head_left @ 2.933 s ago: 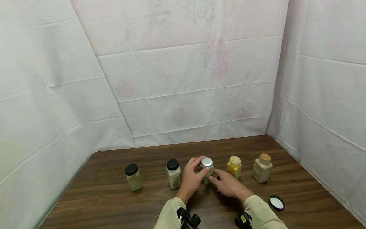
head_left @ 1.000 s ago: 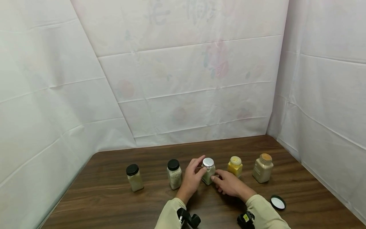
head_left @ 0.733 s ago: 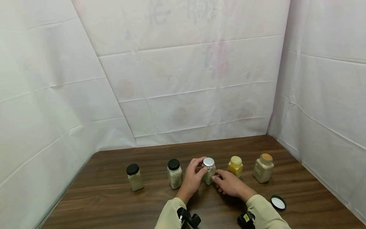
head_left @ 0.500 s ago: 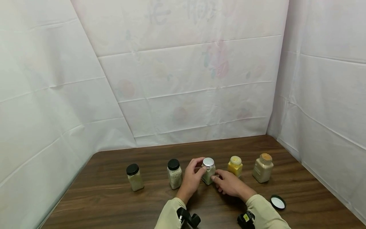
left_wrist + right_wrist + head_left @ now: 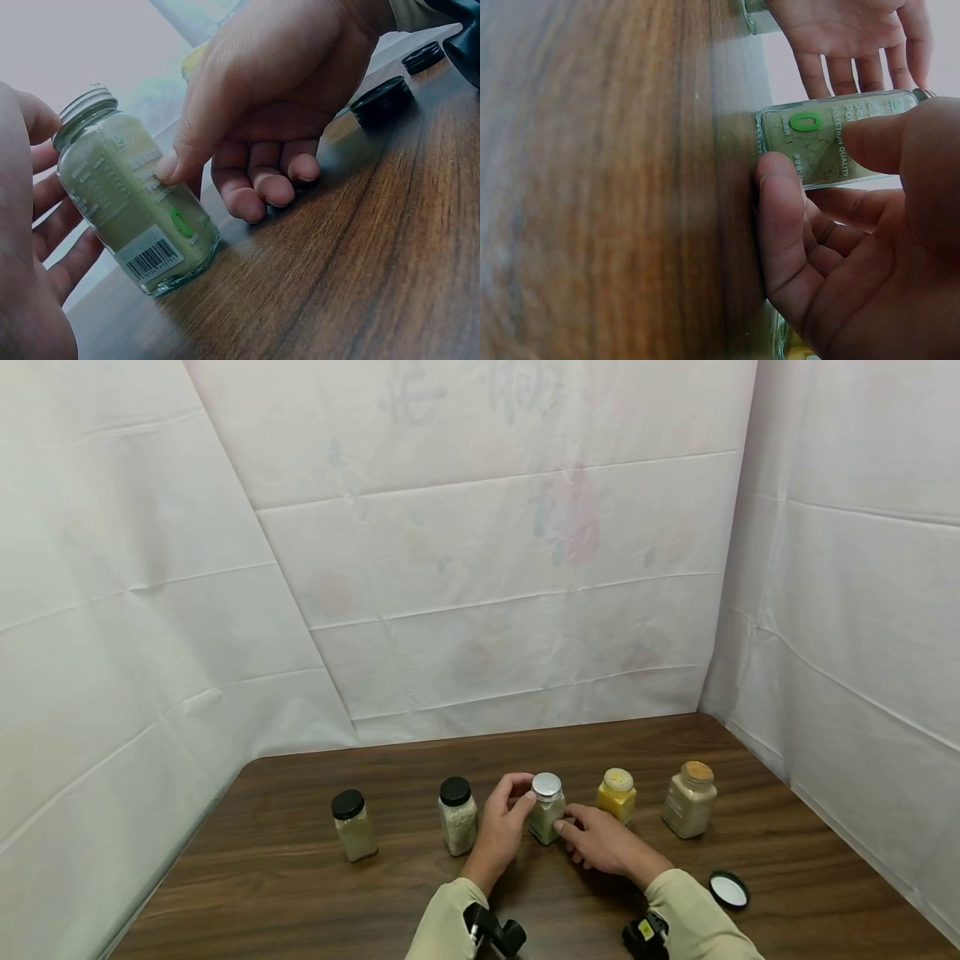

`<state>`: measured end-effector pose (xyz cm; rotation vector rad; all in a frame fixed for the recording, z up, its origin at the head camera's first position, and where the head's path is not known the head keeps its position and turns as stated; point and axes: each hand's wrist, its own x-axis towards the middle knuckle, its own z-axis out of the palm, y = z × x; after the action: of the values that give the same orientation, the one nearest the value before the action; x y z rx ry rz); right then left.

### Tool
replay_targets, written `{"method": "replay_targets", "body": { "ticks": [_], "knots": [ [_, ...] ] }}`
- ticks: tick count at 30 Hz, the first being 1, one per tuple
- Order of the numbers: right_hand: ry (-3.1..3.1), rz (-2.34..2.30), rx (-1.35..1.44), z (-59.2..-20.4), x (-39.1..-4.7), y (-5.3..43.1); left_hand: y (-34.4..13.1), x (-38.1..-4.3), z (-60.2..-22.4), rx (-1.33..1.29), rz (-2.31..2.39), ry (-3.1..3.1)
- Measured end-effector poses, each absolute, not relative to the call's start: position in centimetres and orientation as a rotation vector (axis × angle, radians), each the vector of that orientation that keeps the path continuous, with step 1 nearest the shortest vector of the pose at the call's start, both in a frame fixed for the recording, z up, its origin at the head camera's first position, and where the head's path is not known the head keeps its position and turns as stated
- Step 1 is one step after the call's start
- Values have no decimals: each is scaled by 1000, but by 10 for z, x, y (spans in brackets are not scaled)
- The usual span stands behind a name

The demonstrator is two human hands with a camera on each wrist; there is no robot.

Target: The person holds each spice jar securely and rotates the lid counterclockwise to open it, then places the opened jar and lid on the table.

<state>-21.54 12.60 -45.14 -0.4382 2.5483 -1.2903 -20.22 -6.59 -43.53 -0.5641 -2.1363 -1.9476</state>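
A square glass spice jar with greenish powder and a silver top stands on the table between my hands. In the left wrist view its barcode label faces the camera. My left hand is at the left of the jar's top, thumb and index finger at the rim. Its other fingers lie loosely behind the glass. My right hand pinches the jar's lower body between thumb and index finger; its remaining fingers curl beside the table surface. In the right wrist view the jar's green oval mark shows beside the right thumb.
Two black-capped jars, one with pale green grains and one with powder, stand left. A yellow jar and a beige jar with orange top stand right. Black caps lie near the right forearm.
Over the last seconds the jar and right hand shifted slightly right in the head view. The left thumb and index finger have drawn back a little leftward from the silver top. The other jars stay put.
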Motion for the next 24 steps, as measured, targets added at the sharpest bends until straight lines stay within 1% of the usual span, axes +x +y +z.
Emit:
{"method": "replay_targets", "body": {
  "ticks": [19, 24],
  "knots": [
    [2538, -1285, -412, -450, -215, 126, -68, -203, -437, -620, -1861, -2206],
    [2542, -1277, -412, -450, -215, 126, -68, -216, -456, -647, -1844, -2208]
  ]
}}
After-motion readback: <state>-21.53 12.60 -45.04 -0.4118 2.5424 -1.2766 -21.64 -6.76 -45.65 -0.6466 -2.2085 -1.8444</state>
